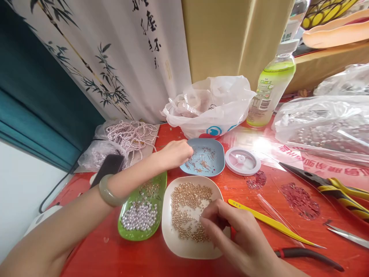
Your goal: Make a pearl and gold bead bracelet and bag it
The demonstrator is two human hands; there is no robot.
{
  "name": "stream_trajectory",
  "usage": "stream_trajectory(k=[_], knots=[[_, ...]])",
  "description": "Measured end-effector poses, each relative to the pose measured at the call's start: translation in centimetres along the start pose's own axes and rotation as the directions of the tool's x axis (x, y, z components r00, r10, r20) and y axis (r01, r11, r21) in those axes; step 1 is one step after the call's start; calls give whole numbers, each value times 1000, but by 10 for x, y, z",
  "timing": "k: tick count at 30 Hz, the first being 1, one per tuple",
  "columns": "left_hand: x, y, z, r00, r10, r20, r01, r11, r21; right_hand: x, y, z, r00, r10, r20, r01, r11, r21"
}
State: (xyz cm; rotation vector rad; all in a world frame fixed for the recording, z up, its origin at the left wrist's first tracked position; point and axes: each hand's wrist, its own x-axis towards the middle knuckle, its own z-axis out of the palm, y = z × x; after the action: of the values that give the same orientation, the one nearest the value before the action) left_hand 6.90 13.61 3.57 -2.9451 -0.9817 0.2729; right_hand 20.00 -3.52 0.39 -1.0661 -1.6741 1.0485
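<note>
My left hand, with a pale bangle at the wrist, reaches to the left rim of the blue dish, which holds thin metal pins. Its fingers are curled, and their tips are hidden. My right hand is over the right side of the cream dish of gold beads. Its thumb and index finger are pressed together; anything between them is too small to see. Left of the cream dish lies a green tray with silvery pearl beads and small gold pieces.
Yellow tweezers, black-handled pliers and yellow-black pliers lie at the right. A white spool sits beside the blue dish. Behind stand a plastic bag and a bottle. Pearl strands lie back left.
</note>
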Motion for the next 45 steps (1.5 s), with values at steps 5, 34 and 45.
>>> stream_trajectory(k=[5,34,45], knots=[[5,4,-1,997,82,6,-82,994,72,1,0,0,1000,14,-2,-14,1000,0],[-87,91,17,896,-442,37,-100,-282,-954,-5,-4,3,996,39,-85,-30,994,103],[-88,88,25,895,-438,88,-160,-498,-853,-5,-3,2,991,84,-102,-66,984,164]])
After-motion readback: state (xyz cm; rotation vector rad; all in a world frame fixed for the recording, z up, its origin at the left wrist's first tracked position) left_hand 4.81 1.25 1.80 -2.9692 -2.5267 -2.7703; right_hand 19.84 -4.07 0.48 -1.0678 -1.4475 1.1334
